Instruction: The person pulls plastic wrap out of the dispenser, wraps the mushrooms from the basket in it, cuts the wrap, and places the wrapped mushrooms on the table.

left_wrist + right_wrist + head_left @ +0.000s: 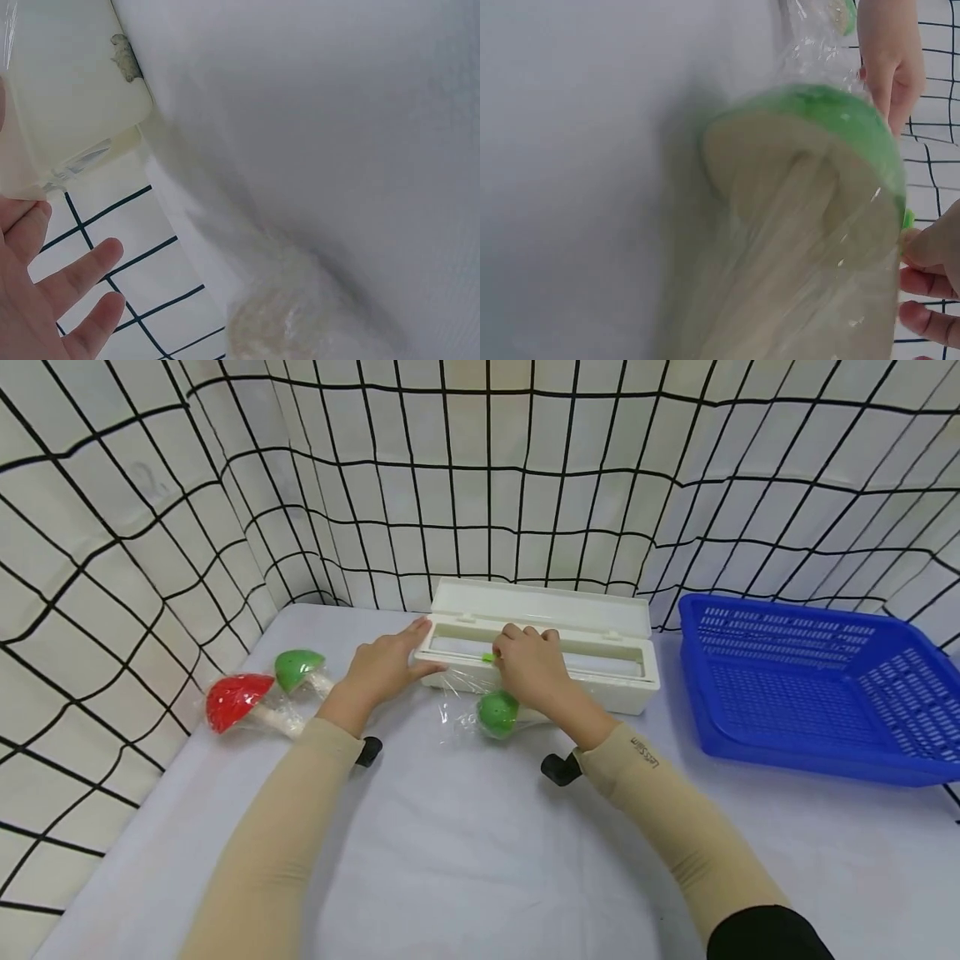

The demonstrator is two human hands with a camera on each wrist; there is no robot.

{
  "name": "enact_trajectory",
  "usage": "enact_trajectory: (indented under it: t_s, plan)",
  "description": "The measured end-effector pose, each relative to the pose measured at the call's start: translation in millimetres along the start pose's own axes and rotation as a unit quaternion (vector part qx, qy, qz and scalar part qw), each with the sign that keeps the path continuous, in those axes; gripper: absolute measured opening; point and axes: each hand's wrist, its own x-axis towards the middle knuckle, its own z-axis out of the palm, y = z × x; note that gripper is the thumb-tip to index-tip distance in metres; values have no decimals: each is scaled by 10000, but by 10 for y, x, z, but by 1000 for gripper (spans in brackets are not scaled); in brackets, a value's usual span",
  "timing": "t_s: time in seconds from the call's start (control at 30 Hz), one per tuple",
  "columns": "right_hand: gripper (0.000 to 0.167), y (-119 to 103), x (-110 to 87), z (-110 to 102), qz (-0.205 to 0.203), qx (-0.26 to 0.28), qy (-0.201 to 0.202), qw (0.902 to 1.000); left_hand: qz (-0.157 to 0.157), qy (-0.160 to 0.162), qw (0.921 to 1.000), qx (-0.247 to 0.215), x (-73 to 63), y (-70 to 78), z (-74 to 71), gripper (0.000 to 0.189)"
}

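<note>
A white cling film dispenser (pixel 615 692) lies across the back of the table, its lid (pixel 540 606) raised and a white roll (pixel 603 664) inside. My left hand (pixel 384 667) grips the dispenser's left end, thumb along the front; two of its fingers stick out free in the left wrist view. With curled fingers, my right hand (pixel 531 668) pinches the small green slide cutter (pixel 488 657) on the front edge. Clear film hangs down the front over a green-capped toy mushroom (pixel 498 714). Its pale stem (pixel 780 247) shows through the film in the right wrist view.
On the left lie a red-capped mushroom (pixel 236 702) and another green-capped one (pixel 297 668), both in clear film. A blue plastic basket (pixel 810 760) stands at the right. Black netting (pixel 487 468) over white walls encloses the table's back and sides.
</note>
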Motion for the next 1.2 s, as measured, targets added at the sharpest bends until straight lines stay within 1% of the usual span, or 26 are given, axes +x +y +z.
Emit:
enact_trajectory:
  t_s: [0.1,0.3,0.43,0.57,0.8,1.03,1.2]
  plan:
    - [17,47,-41,8,-30,48,128,9999,-67,7,10000,-31,-12,-17,-6,89]
    - [15,143,-133,13,-137,-37,439,9989,14,-37,10000,18,-1,13,-4,90]
    - [12,244,-231,10,-110,94,673,9976,-17,-26,10000,23,-4,13,-14,89]
    - [12,324,-311,13,-111,176,847,9962,-64,2,10000,-51,-24,-20,-25,89]
    - [11,386,-372,36,-117,195,830,9963,-64,-133,9998,-111,-27,-35,9,91]
    - [10,454,-405,34,-163,151,934,9954,-5,-95,9999,-83,-5,-3,10,91]
    - [10,471,-408,6,-175,52,849,9962,-13,-109,9999,-48,2,2,3,90]
